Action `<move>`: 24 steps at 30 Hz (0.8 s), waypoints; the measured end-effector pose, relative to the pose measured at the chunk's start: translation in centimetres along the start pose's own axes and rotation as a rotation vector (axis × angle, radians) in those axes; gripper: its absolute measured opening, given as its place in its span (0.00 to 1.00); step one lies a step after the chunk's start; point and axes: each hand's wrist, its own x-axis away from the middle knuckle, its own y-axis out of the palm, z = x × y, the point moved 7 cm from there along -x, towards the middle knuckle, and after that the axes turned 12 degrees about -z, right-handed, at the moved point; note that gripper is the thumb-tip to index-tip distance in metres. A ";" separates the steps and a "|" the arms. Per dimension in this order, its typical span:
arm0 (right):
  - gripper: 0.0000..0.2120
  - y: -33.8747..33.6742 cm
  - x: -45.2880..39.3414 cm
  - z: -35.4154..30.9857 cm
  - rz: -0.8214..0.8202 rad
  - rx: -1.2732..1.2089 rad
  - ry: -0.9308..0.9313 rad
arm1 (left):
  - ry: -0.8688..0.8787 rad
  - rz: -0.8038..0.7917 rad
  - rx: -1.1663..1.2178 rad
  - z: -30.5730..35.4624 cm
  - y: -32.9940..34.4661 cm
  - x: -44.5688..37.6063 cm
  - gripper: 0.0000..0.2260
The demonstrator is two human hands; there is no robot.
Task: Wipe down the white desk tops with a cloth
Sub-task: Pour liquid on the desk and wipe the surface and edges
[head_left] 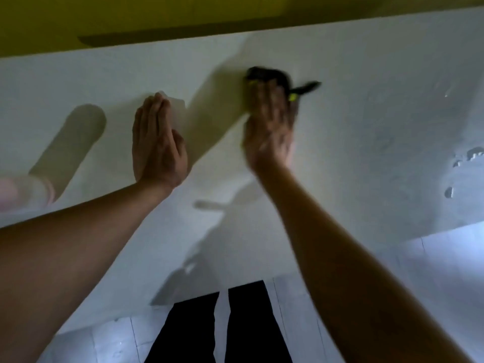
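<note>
The white desk top (366,113) fills most of the view. My right hand (269,124) lies flat on a dark cloth (267,73) near the desk's far edge, fingers straight and pressing it down; the hand is blurred by motion. A dark corner of the cloth with a yellow-green tag sticks out to the right of the fingers. My left hand (155,142) rests flat on the desk to the left, fingers straight and together, holding nothing.
Water drops and wet smears (468,155) sit on the desk at the right. A pale blurred cylinder (23,191) lies at the left edge. A yellow wall (131,17) runs behind the desk. Tiled floor (445,271) and dark trouser legs show below.
</note>
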 end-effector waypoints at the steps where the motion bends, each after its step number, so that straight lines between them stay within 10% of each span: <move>1: 0.28 1.2 2.1 -2.6 -0.037 -0.003 -0.105 | 0.005 -0.003 -0.006 -0.2 0.0 0.0 0.26; 6: 0.28 1.3 5.9 -3.2 -0.126 0.010 -0.348 | 0.001 -0.039 -0.005 -0.3 0.1 0.2 0.27; 11: 0.29 -3.6 6.1 11.5 -0.023 0.035 0.112 | -0.001 -0.035 -0.036 0.3 -0.1 0.2 0.26; 15: 0.30 -4.0 7.3 10.9 0.022 0.017 0.268 | 0.004 -0.046 -0.061 0.4 0.0 0.3 0.27; 24: 0.28 2.8 21.9 -5.8 -0.228 -0.159 -0.374 | -0.034 -0.084 -0.128 0.9 0.2 0.6 0.27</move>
